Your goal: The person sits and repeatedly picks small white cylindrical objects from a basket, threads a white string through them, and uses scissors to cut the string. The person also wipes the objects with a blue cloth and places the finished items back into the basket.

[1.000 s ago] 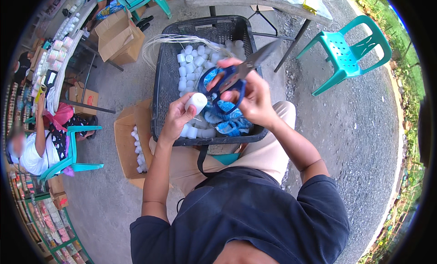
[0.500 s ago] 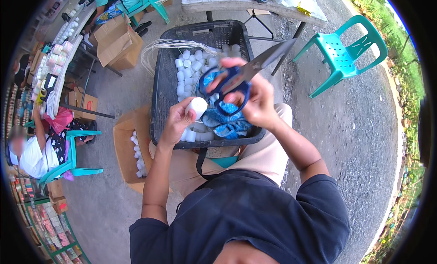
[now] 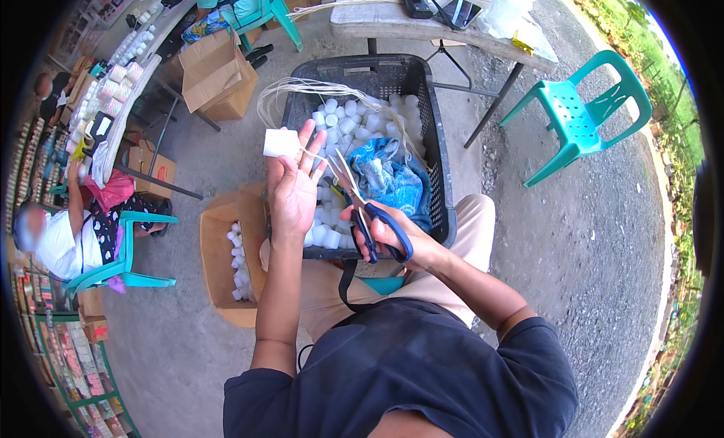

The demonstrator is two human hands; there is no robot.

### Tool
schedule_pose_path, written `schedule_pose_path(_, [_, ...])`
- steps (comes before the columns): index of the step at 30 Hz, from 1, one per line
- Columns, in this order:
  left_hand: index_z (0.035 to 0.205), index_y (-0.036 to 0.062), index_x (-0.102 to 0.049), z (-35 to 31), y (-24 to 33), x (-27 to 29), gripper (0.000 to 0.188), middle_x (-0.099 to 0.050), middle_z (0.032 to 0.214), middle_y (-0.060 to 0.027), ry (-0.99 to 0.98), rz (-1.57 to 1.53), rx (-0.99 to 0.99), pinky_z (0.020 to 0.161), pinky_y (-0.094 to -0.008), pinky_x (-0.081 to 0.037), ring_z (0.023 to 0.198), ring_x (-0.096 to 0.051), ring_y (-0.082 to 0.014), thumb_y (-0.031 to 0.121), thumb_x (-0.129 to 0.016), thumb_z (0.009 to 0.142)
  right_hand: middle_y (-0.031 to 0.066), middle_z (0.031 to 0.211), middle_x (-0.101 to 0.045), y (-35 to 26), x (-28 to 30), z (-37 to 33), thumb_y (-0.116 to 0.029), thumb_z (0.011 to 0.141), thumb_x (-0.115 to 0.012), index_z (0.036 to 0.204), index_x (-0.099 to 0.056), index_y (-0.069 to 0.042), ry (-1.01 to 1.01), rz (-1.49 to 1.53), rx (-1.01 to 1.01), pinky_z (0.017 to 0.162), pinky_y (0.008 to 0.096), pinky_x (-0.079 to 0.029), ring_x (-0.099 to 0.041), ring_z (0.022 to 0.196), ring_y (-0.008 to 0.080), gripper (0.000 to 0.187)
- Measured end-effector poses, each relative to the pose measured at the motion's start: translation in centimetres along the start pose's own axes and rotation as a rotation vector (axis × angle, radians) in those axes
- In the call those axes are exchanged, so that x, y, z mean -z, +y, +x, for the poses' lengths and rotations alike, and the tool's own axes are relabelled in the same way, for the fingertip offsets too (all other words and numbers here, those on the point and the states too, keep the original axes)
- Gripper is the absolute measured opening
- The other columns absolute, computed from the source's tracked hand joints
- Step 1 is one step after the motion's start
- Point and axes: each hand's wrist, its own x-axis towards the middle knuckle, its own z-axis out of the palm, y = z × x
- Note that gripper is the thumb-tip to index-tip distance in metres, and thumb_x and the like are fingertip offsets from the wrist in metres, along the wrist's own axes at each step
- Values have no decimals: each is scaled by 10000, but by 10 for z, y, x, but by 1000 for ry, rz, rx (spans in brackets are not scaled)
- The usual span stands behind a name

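Observation:
A short white candle (image 3: 281, 143) rests between the thumb and index finger of my left hand (image 3: 292, 193), its palm up and other fingers stretched out. From the candle's right side a pale wick (image 3: 315, 154) runs across these fingers toward the scissors (image 3: 353, 183). My right hand (image 3: 396, 230) grips their dark blue handles, and the blades are parted, tips close to the wick. Whether the blades touch it I cannot tell. Beneath both hands a black plastic crate (image 3: 446, 166) holds many similar white pieces and a blue patterned cloth (image 3: 396, 178).
Loops of white cord (image 3: 275, 98) hang over the crate's far left. A cardboard box (image 3: 213, 276) with white pieces stands left of my legs. Beyond the crate is a table (image 3: 377, 19); a green chair (image 3: 577, 113) stands right. Another person (image 3: 68, 242) sits at left.
The scissors have swung down from upper right to beside my left hand. My left hand has turned palm up with fingers extended, moving the candle up and left. The view has shifted slightly.

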Motion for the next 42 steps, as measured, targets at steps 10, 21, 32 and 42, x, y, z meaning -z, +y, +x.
schedule_pose_path(10, [1439,118,-281,-25,-2,17,556,-283,1519,-119,73,15,10,1071,-569,-256,1392,-294,-297,367,-471,980,-9,641,-524,15,-9,32,-579,885,-554,1148,-527,-7,73,-122,-35,479,225,-392,-504,522,73,630])
schedule_pose_path(21, [970,20,-534,-136,39,406,259,-605,846,-84,999,731,138,676,-309,-549,738,-630,-187,150,-721,846,232,1054,-634,73,57,58,-202,791,-661,1008,-620,50,-315,-1728,-121,801,422,-528,-659,881,372,335])
schedule_pose_path(32, [1071,-37,-638,-177,2,394,335,-672,999,-171,1052,1272,632,815,-335,-502,910,-649,-230,60,-726,762,192,1013,-675,100,114,234,-44,749,-590,1044,-684,-72,38,-1643,-126,834,421,-525,-655,959,356,312])
schedule_pose_path(42, [999,12,-641,25,21,137,128,-640,773,-32,131,942,-24,625,-216,-484,716,-623,-89,99,-630,906,196,1237,-558,81,109,187,-331,871,-563,1171,-628,-102,295,-2262,-233,865,419,-499,-534,1130,323,383])
